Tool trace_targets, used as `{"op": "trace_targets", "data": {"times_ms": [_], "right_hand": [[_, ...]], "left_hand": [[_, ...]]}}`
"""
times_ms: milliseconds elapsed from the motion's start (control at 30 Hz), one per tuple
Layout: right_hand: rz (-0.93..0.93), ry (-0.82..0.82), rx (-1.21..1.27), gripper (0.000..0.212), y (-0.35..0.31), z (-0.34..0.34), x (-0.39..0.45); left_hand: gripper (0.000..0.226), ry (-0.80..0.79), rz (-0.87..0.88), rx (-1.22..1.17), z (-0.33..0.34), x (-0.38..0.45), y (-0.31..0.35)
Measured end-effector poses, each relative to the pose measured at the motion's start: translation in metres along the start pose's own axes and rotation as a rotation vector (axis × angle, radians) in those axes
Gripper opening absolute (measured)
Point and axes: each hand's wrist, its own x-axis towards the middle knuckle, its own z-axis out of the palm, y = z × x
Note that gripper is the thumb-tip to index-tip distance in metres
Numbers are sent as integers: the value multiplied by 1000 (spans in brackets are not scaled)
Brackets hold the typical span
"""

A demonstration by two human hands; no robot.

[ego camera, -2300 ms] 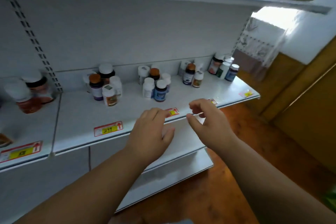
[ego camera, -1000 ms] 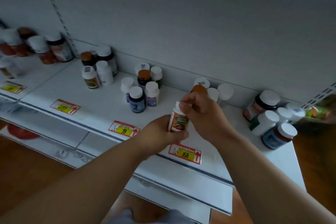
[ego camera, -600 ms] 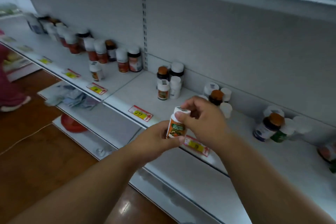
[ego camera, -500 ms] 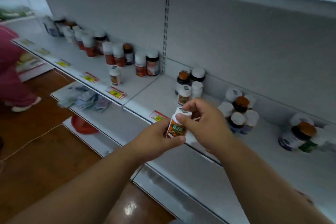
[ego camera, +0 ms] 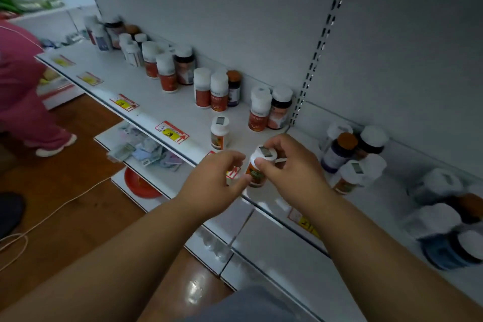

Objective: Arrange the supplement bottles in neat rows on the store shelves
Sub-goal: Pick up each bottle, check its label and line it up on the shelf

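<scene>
Fingers (ego camera: 264, 165) of the right hand (ego camera: 295, 172) curl round the white cap of a small orange-labelled bottle (ego camera: 257, 170), thumb on the near side of the cap. The left hand (ego camera: 214, 185) pinches the bottle's lower body with thumb and forefinger, its remaining fingers loosely curled.

Head view: the bottle sits at roughly centre frame, carried above the front lip of the shelf (ego camera: 156, 110), not yet set down. A second ago it was held over the right-hand bay; the view has since swung left, and the bottle now hangs just at 5 o'clock of a lone matching bottle (ego camera: 220, 133) standing on the left bay. Judgement: the item is being transferred to join its like, so placement beside that bottle is the pending step. Taller red-labelled bottles (ego camera: 210, 89) stand at 11 o'clock along the back panel, in loose pairs. A mixed cluster (ego camera: 350, 157) remains at 3 o'clock, unsorted. A person in pink (ego camera: 23, 91) stands at 9 o'clock, clear of the work.
</scene>
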Motion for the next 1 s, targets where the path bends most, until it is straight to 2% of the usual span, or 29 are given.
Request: {"op": "trace_targets", "data": {"times_ms": [133, 267, 367, 433, 533, 633, 800, 1000], "right_hand": [[42, -59, -30, 24, 0, 31, 47], [57, -83, -75, 26, 2, 55, 73], [67, -80, -106, 28, 0, 68, 81], [96, -60, -129, 30, -3, 75, 82], [169, -42, -192, 33, -7, 83, 78], [244, 16, -222, 32, -13, 91, 76], [298, 105, -315, 33, -25, 103, 73], [347, 136, -336, 34, -32, 109, 73]], "left_hand": [[36, 60, 64, 170, -34, 42, -34], [50, 73, 175, 362, -48, 84, -60], [66, -45, 327, 379, -44, 111, -79], [72, -241, 349, 396, -40, 132, -87], [62, -518, 379, 399, -33, 157, -94], [50, -553, 416, 373, -32, 165, -98], [53, -535, 491, 426, -33, 162, -99], [52, -571, 474, 438, -37, 164, -96]]}}
